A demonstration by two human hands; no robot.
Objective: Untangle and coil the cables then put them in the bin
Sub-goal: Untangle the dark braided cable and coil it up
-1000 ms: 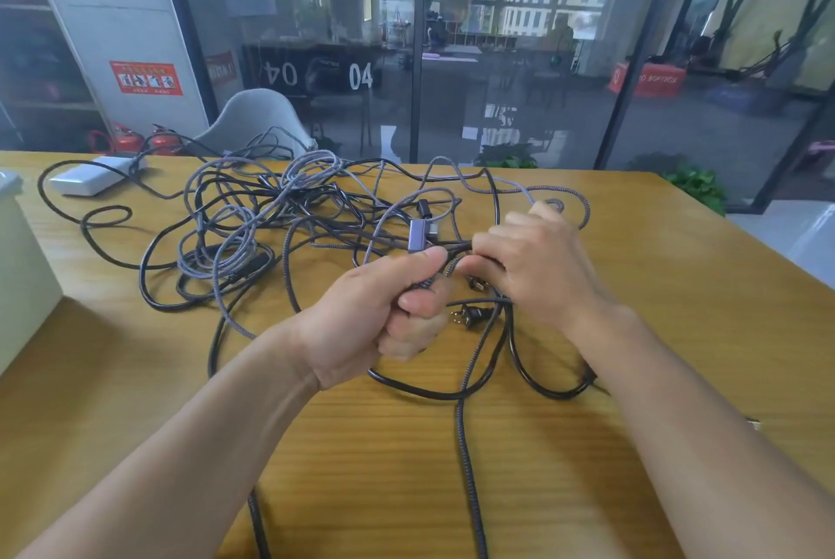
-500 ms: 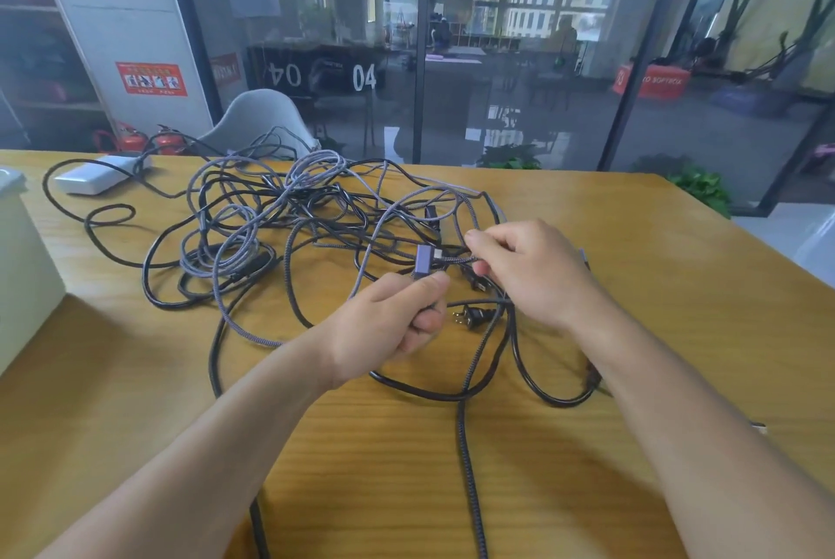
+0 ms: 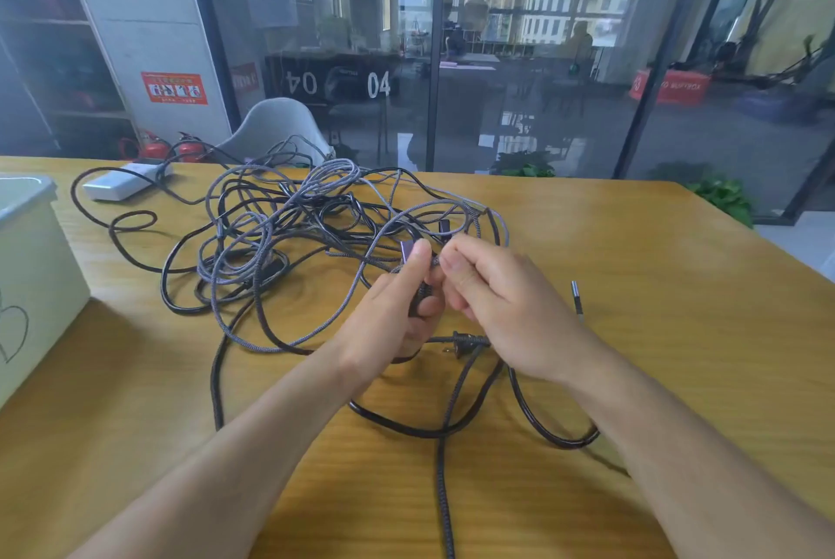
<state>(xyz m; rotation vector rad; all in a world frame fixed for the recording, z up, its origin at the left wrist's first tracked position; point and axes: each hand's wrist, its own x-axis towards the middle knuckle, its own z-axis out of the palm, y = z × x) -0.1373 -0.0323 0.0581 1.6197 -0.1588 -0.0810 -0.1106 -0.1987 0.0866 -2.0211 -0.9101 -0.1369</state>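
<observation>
At the table's far left edge stands the pale bin (image 3: 31, 269), with no cable in it yet. Right of it, near the far edge, lies a white power adapter (image 3: 122, 183); then the tangle of cables (image 3: 289, 238) sprawls over the wooden table (image 3: 655, 269). Nearer, the left hand (image 3: 393, 319) grips a grey braided cable (image 3: 239, 323) just below its connector (image 3: 408, 250), and the right hand (image 3: 501, 310) pinches that strand close beside it. A black plug (image 3: 465, 344) lies beneath them. Pulling hard now would likely tighten the knots, since loops cross the held strand, and could drag the adapter.
</observation>
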